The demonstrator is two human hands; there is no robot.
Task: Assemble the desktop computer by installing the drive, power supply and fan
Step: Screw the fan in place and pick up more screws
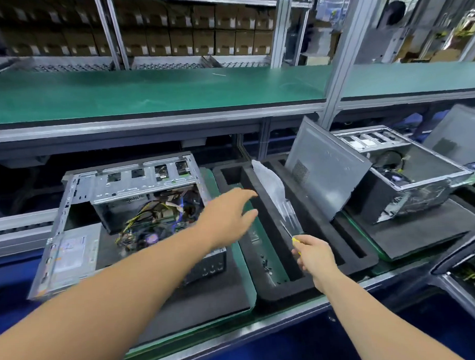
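Hands first: our left hand reaches forward with fingers spread and nearly straight, holding nothing, poised above the right edge of the open grey metal desktop case and the near rim of the black foam parts tray beside it. We cannot tell whether its fingertips touch anything. Our right hand is curled round a yellow-handled screwdriver, whose thin shaft points up and away toward a crumpled clear plastic bag lying along the tray's middle ridge.

As for progress, we judge the job well under way but not closed out. The case lies on its side on a black foam mat, its side panel off, with a silver boxy unit in its near-left corner (likely the power supply, though the label is too blurred to read) and a tangle of yellow, black and blue cables loose in the middle. We cannot make out a drive or a fan from here. A few small dark screws lie in the tray's green-floored slot, so fastening probably remains, and cables look unrouted.

Farther right, a second grey computer case sits on its own foam mat with a grey side panel leaning against it. A green-topped shelf runs above the line.
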